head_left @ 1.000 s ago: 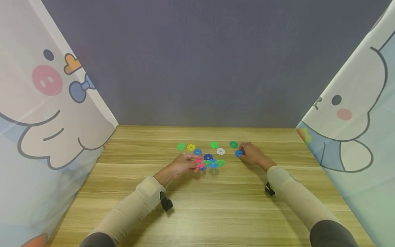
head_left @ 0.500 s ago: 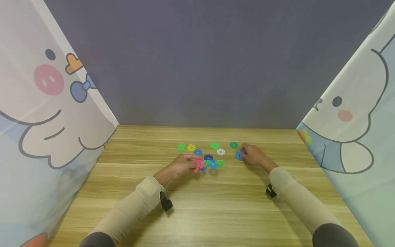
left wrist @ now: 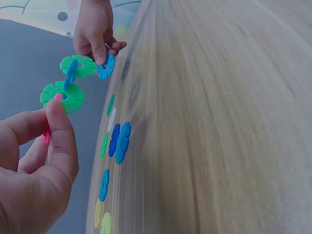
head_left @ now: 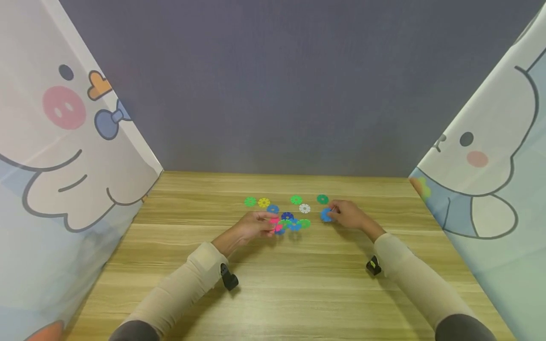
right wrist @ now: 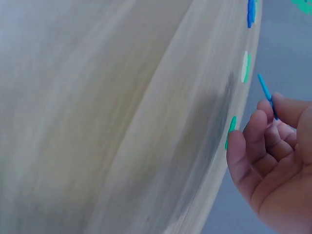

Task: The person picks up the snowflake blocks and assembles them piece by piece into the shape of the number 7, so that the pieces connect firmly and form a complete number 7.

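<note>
Left hand (head_left: 251, 224) pinches pink disc (head_left: 278, 228) of joined chain (left wrist: 70, 74), above table (head_left: 298, 284). Right hand (head_left: 347, 214) pinches single blue disc (head_left: 326, 215), right of chain, apart. Likely step: joining. Next move calls for slot-to-slot alignment.

Since 1.0 s ago, right hand (head_left: 349, 214) has carried the pinched light-blue, notched round plastic disc (head_left: 325, 216) slightly toward 8 o'clock, narrowing the gap to the linked green-and-blue disc chain (left wrist: 70, 75); blue now looks lighter in head view.
</note>
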### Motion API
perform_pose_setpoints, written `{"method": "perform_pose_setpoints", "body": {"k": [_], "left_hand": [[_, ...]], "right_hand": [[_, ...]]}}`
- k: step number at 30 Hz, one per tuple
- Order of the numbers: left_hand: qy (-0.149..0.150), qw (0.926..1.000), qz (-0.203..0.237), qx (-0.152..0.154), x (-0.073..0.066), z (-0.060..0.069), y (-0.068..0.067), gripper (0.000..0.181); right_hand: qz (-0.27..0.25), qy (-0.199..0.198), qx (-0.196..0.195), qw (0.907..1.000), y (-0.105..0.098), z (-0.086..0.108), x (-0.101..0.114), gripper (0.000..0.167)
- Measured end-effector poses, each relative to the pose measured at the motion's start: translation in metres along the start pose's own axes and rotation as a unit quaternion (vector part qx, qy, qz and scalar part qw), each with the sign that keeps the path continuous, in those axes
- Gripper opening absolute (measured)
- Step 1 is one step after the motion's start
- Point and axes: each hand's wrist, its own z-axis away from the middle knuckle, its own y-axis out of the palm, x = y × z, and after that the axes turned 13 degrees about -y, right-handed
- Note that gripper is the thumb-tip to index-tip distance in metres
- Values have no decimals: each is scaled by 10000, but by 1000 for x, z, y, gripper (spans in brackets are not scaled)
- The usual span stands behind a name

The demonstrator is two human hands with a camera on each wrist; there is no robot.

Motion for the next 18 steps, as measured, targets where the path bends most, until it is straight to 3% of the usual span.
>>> {"method": "perform_pose_setpoints", "body": {"k": [9, 18], "left_hand": [[72, 10000, -18, 55, -1, 0, 0, 45], [136, 9999, -37, 99, -1, 2, 0, 45]], "right_hand": [[-1616, 255, 219, 9863, 7, 4, 9, 25], [-2108, 262, 387, 9764, 8, 3, 20, 28]]}}
